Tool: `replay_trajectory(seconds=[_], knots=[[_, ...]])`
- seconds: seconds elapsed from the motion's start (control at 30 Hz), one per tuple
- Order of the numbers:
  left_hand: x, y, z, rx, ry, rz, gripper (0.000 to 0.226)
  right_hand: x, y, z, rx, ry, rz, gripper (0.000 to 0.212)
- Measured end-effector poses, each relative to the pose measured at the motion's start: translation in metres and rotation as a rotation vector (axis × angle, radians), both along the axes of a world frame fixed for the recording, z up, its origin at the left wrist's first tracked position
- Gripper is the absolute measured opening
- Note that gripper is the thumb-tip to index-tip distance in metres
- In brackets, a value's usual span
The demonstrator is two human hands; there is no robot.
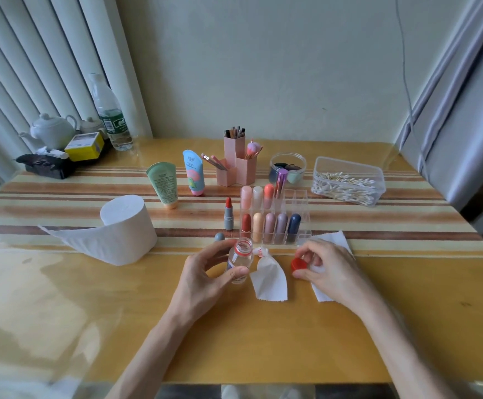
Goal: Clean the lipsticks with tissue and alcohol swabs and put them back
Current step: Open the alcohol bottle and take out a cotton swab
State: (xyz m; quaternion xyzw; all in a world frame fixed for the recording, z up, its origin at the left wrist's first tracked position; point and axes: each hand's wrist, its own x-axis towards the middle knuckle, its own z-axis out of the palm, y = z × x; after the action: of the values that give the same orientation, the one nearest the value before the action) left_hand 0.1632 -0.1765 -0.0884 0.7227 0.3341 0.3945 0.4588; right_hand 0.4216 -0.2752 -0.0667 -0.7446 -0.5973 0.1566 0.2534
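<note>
Gripping a small clear bottle (pixel 240 262) with a red-ringed open mouth, the left hand (pixel 205 272) has thumb and fingers wrapped round its body, right at the near edge of the striped table mat. Whether the bottle's base touches the yellow wooden table (pixel 62 283), I cannot tell. Over to the right hand (pixel 326 269): it pinches a round red cap (pixel 298 264) between thumb and fingertips, low over a flat white tissue sheet (pixel 335 240). Between the two hands lies a twisted white tissue piece (pixel 269 275), smudged red at its top end. Just behind the bottle stands an uncapped red lipstick in a grey tube (pixel 228 214), upright, beside the clear acrylic organiser (pixel 300 214), where capped lipsticks fill two rows. A small grey lipstick cap (pixel 219 236) sits just in front of the open lipstick. Far left, a white toilet roll (pixel 125 228); far right, a clear plastic box of cotton swabs (pixel 349 180).
</note>
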Motion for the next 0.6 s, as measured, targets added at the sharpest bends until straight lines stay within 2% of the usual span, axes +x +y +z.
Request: replay_trajectory(seconds=[0.17, 0.27, 0.37, 0.5, 0.6], knots=[[0.003, -0.001, -0.001, -0.006, 0.015, -0.017, 0.056, 0.008, 0.001, 0.003, -0.05, 0.086, 0.022, 0.034], [0.003, -0.001, -0.002, -0.006, 0.02, -0.032, 0.055, 0.031, 0.005, 0.008, 0.012, 0.223, -0.08, 0.021], [0.003, -0.001, -0.003, -0.004, 0.023, -0.049, 0.056, 0.064, 0.017, 0.013, 0.119, 0.186, -0.251, 0.008], [0.004, -0.002, 0.0, -0.031, -0.004, -0.058, 0.062, 0.111, 0.049, 0.017, 0.283, 0.117, -0.496, 0.009], [0.004, -0.002, -0.001, -0.062, -0.023, -0.061, 0.061, 0.138, 0.077, 0.027, 0.357, -0.003, -0.553, 0.007]])
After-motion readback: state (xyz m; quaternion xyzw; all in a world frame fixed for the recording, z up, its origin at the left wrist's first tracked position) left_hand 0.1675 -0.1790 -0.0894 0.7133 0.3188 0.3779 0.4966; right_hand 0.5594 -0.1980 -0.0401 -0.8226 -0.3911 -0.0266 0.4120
